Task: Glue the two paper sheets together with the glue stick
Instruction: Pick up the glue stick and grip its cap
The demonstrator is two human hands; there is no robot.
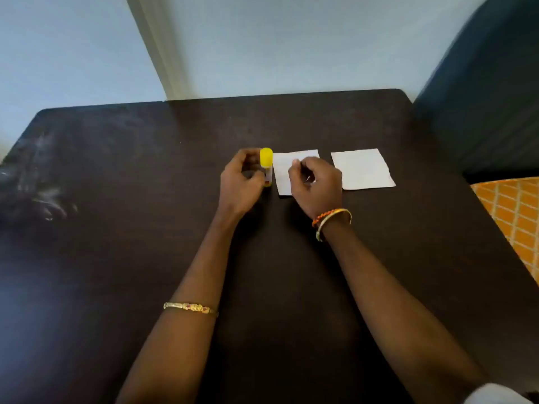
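The glue stick [266, 167], a small upright tube with a yellow cap still on, stands at the centre of the frame on the dark brown wooden table [145, 228], just left of the nearer white paper sheet [281, 173]. The left hand [242, 182] has its fingers curled round the tube's lower body, grasping it. The right hand [316, 182] lies over that same sheet with fingers curled; whether it pinches the paper or merely rests on it cannot be told. The second white paper sheet [363, 169] lies flat to the right of centre, apart from the first and untouched.

Judged step: the opening one, taking up the glue stick; no glue appears applied, and the sheets are not yet joined. The next move calls for removing the cap, probably with the right hand, while the left steadies the tube.

Markings: a red patch shows on the tube's label; no writing is legible. The sheets bear no readable text.
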